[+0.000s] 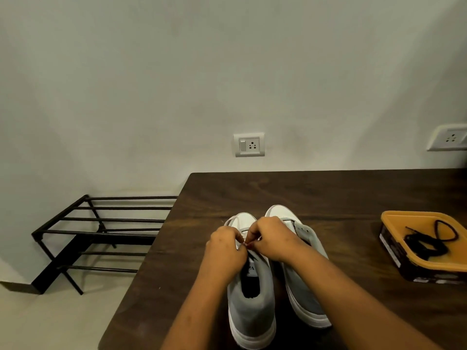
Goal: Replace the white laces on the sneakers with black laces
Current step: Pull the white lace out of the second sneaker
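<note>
White lace (229, 220) over the left-side sneaker (252, 304) is pinched in the grip of left hand (225, 248) and right hand (273, 238)

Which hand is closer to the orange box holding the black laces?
Right. The right hand pinches the white lace, with the orange box off to its right; the left hand pinches beside it, on the side away from the box.

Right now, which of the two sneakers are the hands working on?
The left sneaker, nearer the shoe rack: left hand and right hand pinch its white lace. The right sneaker only lies under a forearm.
</note>
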Demonstrator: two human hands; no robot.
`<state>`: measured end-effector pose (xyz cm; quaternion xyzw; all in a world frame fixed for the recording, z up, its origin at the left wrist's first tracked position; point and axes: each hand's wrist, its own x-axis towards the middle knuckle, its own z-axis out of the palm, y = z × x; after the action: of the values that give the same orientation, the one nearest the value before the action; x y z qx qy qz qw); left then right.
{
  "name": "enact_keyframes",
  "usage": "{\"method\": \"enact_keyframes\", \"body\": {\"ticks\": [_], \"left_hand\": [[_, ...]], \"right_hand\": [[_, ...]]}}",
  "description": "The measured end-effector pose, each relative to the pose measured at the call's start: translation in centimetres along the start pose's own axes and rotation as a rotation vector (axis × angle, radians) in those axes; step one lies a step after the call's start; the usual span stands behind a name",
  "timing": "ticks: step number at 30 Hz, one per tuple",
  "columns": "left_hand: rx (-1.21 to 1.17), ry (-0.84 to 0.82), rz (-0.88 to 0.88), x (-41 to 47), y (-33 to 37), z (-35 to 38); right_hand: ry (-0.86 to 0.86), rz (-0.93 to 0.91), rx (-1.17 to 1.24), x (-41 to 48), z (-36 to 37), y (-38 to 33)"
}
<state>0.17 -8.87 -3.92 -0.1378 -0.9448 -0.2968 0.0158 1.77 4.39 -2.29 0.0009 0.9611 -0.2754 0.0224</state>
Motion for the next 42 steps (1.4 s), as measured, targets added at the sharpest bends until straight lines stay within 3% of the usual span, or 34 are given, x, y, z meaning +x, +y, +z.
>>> {"method": "enact_keyframes", "body": {"ticks": [4, 10, 15, 20, 26, 28, 30, 34, 36, 38, 40, 42], "left_hand": [[0.018, 0.051, 0.003, 0.0, 0.1, -0.1], [0.029, -0.014, -0.041, 0.2, -0.1, 0.0], [-0.026, -0.039, -0.104, 0.3, -0.3, -0.2], [0.037, 0.032, 0.024, -0.4, -0.1, -0.2], [-0.004, 0.038, -0.024, 0.4, -0.9, -0.5], [-0.028, -0.007, -0.027, 0.5, -1.2, -0.4], [-0.161, -0.059, -0.077, 0.6, -1.1, -0.5], [-1.118, -0.072, -0.325, 0.7, -0.4, -2.5], [-1.359, 0.056, -0.453, 0.7, -0.9, -4.1], [-1.278, 0.198, -0.617, 0.9, -2.1, -5.0], [-1.023, 0.267, -0.763, 1.3, -3.5, -4.9], [-0.886, 0.255, -0.747, 1.5, -4.9, -4.5]], "right_hand": [[0.031, -0.011, -0.005, 0.3, 0.6, -0.2], [-0.057, 0.007, 0.134, 0.3, 0.6, 0.0], [0.036, 0.094, 0.038, 0.2, 1.7, -1.1], [-0.063, 0.157, 0.037, 0.5, 1.3, -1.7], [-0.231, 0.126, 0.860, -0.5, -0.8, -0.9], [-0.164, 0.111, 1.058, -0.4, -1.6, -1.3], [0.010, 0.132, 1.284, 0.0, -2.3, -1.7], [0.253, 0.169, 1.563, 0.7, -2.7, -1.4], [0.333, 0.194, 1.564, 0.7, -3.0, -1.2], [0.450, 0.223, 1.457, 0.7, -3.5, -0.8], [0.502, 0.244, 1.315, 0.8, -3.7, -0.1], [0.468, 0.282, 1.166, 1.0, -3.2, 0.5]]}}
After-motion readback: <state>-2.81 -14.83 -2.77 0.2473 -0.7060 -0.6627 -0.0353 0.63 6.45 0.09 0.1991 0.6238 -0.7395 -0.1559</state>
